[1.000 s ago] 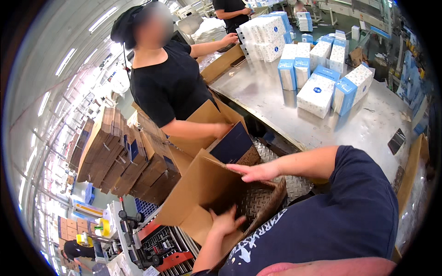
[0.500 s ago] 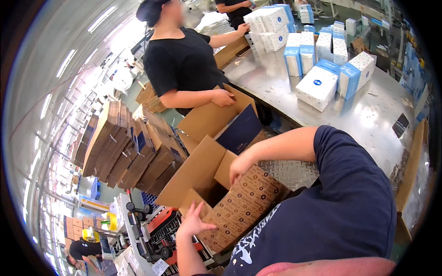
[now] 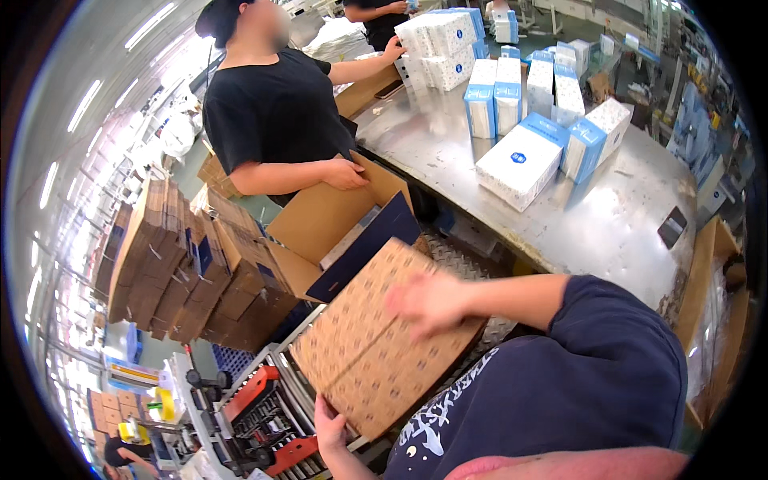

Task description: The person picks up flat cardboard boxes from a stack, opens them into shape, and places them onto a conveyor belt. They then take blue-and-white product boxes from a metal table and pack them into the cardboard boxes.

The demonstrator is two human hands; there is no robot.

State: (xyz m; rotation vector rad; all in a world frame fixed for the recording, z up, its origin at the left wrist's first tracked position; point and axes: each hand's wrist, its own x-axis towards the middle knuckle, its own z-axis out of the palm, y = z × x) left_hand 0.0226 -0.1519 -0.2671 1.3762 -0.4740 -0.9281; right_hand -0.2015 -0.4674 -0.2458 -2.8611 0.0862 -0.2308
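A brown printed cardboard box [image 3: 364, 348] stands in front of me. Its top flaps lie folded down and meet along a seam. My right hand [image 3: 428, 304], blurred by motion, is over the top with its fingers stretched out flat. At the box's near left corner, my left hand [image 3: 330, 428] holds the edge, its fingers partly hidden. Just beyond stands another cardboard box [image 3: 320, 212], open-topped, with a dark blue side and something pale inside. A co-worker's hand [image 3: 346, 174] rests on that box's far flap.
A metal table [image 3: 616, 216] on the right carries several white and blue product boxes [image 3: 520, 164] and a dark phone-like object [image 3: 673, 228]. Stacks of flattened cartons [image 3: 148, 256] stand on the left. A roller machine with red parts [image 3: 252, 392] lies lower left. The co-worker in black [image 3: 272, 112] stands beyond.
The near box's raised flaps are now folded down over its opening. My right hand has moved onto the top, and my left hand has shifted down to the corner.
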